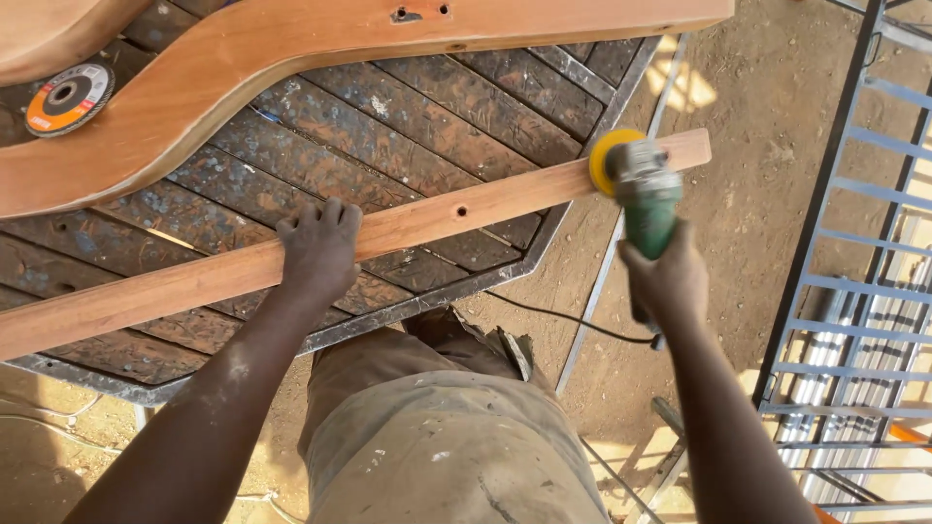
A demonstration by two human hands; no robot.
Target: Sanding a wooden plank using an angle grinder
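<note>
Two hands: left [318,250] on wooden slat [408,221], right [668,277] gripping green grinder [643,189].

Outdoor woodwork shop: dirt floor [757,116], metal worktable [408,107], angle grinder [643,189], timber pcs [437,209]

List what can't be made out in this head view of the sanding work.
- Wooden slat: left end cut off by the frame edge; part of it covered by the left hand.
- Green angle grinder: rear grip hidden inside the right hand.
- Yellow sanding disc: seen at an angle, so whether it touches the wood is unclear.
- Curved wooden piece: cut off at the top and left edges.
</note>
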